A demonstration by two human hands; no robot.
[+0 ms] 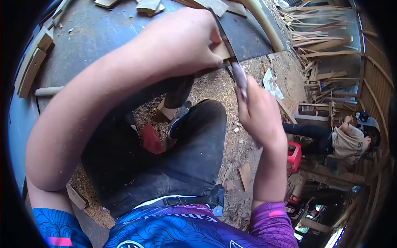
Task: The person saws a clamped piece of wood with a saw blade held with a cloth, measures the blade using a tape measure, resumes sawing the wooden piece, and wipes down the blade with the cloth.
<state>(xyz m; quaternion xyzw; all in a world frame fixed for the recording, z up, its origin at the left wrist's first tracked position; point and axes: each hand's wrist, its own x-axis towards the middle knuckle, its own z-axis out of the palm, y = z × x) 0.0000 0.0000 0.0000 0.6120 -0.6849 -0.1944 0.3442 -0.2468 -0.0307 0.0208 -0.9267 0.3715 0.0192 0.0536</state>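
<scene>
My left hand (198,39) reaches across the bench from the left, fingers closed around a small pale wood block (221,50) near the bench edge. My right hand (260,111) grips the pale, slightly blurred handle of a long tool (239,77). The tool's narrow dark blade runs up past the block, close against or touching it. From this view I cannot tell whether it is a knife or a file. Part of the block is hidden behind my left fingers and the blade.
The dark bench top (124,37) carries offcuts (149,5) and a pale pole (264,25). Wood shavings (211,87) cover the ground by my legs. Split wood strips (322,37) pile up at right. Another person (347,138) is beyond a red plastic stool (294,156).
</scene>
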